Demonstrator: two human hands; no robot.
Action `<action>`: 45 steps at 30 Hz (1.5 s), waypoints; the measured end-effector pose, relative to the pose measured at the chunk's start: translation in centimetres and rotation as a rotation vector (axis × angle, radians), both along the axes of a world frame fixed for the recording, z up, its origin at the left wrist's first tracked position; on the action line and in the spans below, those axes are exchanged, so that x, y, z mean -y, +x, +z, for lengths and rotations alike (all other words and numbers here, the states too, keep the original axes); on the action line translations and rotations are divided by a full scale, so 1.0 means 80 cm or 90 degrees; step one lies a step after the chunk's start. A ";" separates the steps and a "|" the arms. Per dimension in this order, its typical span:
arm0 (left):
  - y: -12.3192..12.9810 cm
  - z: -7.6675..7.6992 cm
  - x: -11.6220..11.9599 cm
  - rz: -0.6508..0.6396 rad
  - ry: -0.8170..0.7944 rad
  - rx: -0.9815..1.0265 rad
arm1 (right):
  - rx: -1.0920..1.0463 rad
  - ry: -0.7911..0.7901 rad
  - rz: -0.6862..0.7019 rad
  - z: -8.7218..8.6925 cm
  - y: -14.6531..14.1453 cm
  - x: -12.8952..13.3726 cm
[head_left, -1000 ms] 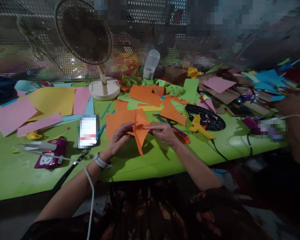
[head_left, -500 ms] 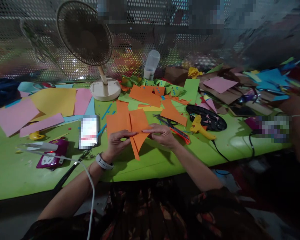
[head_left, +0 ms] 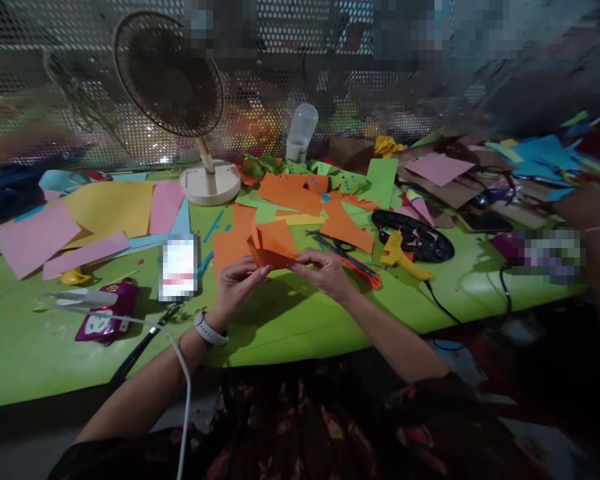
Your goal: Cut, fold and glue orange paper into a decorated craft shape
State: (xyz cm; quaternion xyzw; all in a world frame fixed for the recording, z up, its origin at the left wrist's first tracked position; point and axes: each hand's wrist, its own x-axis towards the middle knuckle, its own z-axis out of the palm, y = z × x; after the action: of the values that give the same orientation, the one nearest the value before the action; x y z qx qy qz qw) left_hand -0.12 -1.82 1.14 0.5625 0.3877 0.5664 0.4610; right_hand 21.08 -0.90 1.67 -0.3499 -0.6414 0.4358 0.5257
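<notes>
Between my two hands is a folded piece of orange paper, raised above the green table. My left hand pinches its lower left edge, thumb against fingers. On the other side my right hand grips the lower right edge in the same pinch. A narrow folded strip of the paper stands up near the left. Behind it lie flat orange sheets, partly covered by the paper I hold. Close to my right hand are black scissors and an orange-red cutter.
A yellow glue gun rests by a black tray at right. Left stand a phone, a purple box-like device and a white cable. A fan stands behind. Another person's arm is at far right.
The lower part of the orange paper, with its strip that pointed toward me, has been folded up and away. Both hands still pinch it, thumbs now along the lower edge.
</notes>
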 end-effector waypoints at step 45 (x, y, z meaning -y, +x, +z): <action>0.006 -0.011 -0.006 -0.014 -0.229 0.143 | 0.014 -0.116 -0.028 -0.007 -0.010 0.010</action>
State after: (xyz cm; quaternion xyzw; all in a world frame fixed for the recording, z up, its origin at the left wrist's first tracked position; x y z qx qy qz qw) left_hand 0.35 -1.37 0.27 0.4087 0.4226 0.5422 0.6003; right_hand 20.31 -1.70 1.08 -0.4147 -0.5970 0.4767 0.4943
